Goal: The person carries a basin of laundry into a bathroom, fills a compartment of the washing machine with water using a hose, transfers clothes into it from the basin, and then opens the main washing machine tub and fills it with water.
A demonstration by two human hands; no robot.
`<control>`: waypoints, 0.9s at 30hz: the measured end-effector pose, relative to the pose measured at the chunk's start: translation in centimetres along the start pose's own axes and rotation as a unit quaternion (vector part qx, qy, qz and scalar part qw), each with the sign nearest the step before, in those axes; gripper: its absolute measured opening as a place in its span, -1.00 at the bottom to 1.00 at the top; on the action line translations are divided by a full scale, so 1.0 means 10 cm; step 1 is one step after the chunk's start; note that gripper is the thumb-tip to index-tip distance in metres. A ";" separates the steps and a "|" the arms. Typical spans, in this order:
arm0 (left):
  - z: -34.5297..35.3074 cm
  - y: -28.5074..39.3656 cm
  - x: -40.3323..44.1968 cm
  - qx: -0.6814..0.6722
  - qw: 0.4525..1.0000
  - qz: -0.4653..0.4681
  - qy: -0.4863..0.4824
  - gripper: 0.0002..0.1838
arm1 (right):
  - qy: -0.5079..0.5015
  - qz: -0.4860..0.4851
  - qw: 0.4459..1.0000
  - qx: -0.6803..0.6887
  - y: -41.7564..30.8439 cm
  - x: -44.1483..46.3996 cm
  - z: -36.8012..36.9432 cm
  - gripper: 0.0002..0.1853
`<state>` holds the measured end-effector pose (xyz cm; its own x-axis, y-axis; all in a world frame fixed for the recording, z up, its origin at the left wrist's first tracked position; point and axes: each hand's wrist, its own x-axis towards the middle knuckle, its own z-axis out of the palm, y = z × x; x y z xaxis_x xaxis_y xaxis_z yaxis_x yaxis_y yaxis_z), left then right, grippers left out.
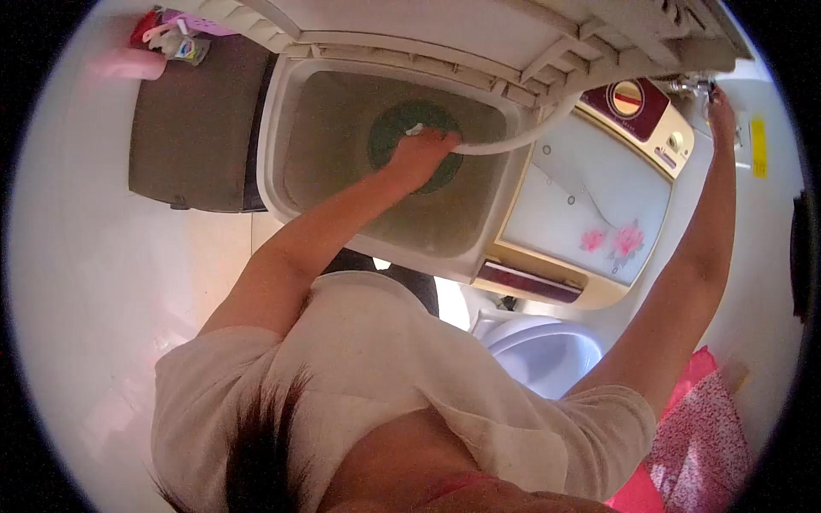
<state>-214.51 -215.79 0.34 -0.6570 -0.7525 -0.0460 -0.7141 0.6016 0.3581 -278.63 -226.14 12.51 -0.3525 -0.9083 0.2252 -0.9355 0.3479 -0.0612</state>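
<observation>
Over the open tub point(321, 184) of a washing machine, my left hand point(421, 158) is closed around a white hose point(513, 141). The hose's end is over the tub, above a green round disc point(389, 128) at the tub's bottom. My right hand point(721, 113) reaches far out to a metal tap point(691, 86) at the upper right; its fingers are small and partly hidden there. Between my arms lies the machine's closed lid point(547, 201) with pink flowers, beside a control panel with a knob point(627, 99).
The raised tub cover point(428, 30) stands behind the tub. A dark cabinet point(197, 128) is on the left, with a pink roll point(128, 64) and a bottle point(190, 51) on it. A pale blue basin point(556, 350) sits below the machine. Red patterned cloth point(697, 445) hangs at lower right.
</observation>
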 end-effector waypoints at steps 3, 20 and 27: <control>-0.03 -0.03 0.06 0.077 0.996 -0.009 -0.035 -0.80 | 0.003 0.010 0.998 -0.058 -0.31 -0.16 -0.25 -0.55; 0.15 0.05 -0.18 0.012 0.999 -0.011 -0.028 -0.79 | 0.108 -0.284 0.944 0.132 -3.15 -2.42 -0.78 -0.72; 0.37 0.32 -0.36 -0.089 0.994 0.003 -0.057 -0.71 | 0.001 -0.387 0.911 0.139 -3.72 -3.02 -0.86 -0.68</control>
<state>-215.32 -210.22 -1.82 -0.6914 -0.7078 -0.1449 -0.6624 0.5409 0.5184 -233.01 -209.67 16.39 0.4158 -0.8559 0.3077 -0.8735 -0.4700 -0.1270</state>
